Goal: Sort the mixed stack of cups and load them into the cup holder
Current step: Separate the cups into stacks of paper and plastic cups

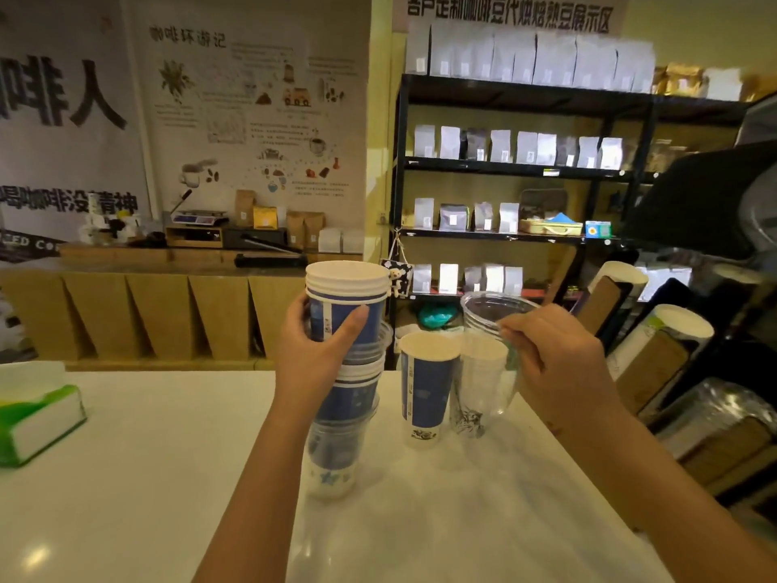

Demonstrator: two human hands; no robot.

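The mixed cup stack (342, 372), upright on the white counter (147, 456), is gripped near its top by the left hand (313, 351), while a clear plastic cup (490, 313) at 3 o'clock is pinched at its rim by the right hand (555, 355).

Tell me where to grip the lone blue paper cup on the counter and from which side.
Grip the blue paper cup around its upper wall, just under the rolled rim, probably coming from its left. It stands upright and tapers downward, so the wide top holds best. The clear cups crowd its right side; the gap toward the mixed stack is open.
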